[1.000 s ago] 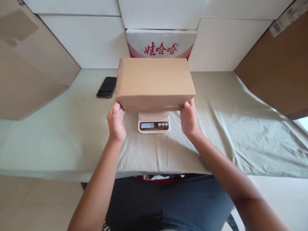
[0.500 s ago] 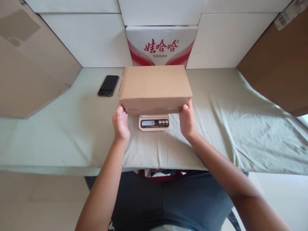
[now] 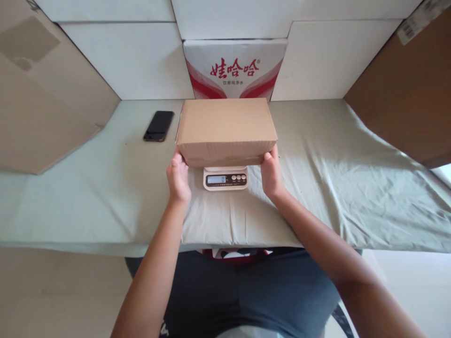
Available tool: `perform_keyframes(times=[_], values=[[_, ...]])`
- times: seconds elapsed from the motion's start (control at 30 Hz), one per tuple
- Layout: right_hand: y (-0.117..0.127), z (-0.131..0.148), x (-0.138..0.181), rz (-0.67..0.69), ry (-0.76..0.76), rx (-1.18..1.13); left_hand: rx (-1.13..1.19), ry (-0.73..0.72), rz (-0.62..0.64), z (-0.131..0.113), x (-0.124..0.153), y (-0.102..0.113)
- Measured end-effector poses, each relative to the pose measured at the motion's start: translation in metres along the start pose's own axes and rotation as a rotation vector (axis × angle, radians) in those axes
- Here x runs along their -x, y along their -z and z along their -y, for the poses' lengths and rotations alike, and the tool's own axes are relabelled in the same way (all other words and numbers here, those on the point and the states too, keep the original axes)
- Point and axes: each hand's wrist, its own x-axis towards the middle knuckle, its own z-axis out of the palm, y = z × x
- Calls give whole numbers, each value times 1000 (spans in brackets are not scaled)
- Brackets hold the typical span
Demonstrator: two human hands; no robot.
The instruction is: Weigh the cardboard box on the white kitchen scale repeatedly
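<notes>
A closed brown cardboard box (image 3: pixel 226 123) is held between my two hands, over a small white digital scale (image 3: pixel 226 187). My left hand (image 3: pixel 179 177) grips its lower left near corner, fingers tucked out of sight beneath. At the lower right near corner my right hand (image 3: pixel 271 172) grips the box, thumb on the near face and the other fingers mostly hidden. The scale's display reads 0, with several round buttons beside it. The box covers the scale's weighing plate, so I cannot tell whether they touch.
A black phone (image 3: pixel 159 126) lies left of the box on the pale green cloth (image 3: pixel 105 188). White boxes (image 3: pixel 127 61) and a red-and-white printed carton (image 3: pixel 235 70) form a wall behind. Large brown cardboard panels (image 3: pixel 45 103) stand at left and right (image 3: pixel 405 94).
The box and both hands have shifted very slightly, with the box looking a little lower and smaller. The display still reads 0. My grip is unchanged.
</notes>
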Motion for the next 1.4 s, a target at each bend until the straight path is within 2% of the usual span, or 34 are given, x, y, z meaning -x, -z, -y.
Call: perform_keyframes(times=[0.27,0.47,0.6,0.8,1.0,1.4], values=[[-2,6,0,-14,-7,-38,-22,4,-10,0,0,1],[23,15,-17,-250,-48,-67,-61,-74,-144,9,-6,20],[36,9,-25,-315,-81,-31,-44,-43,-163,16,-9,25],[26,-13,-23,-349,-159,-74,-5,30,-147,19,-12,19],[27,-19,-30,-374,-224,-114,17,79,-192,25,-18,16],[35,-30,-33,-340,-203,-129,-19,89,-174,31,-19,18]])
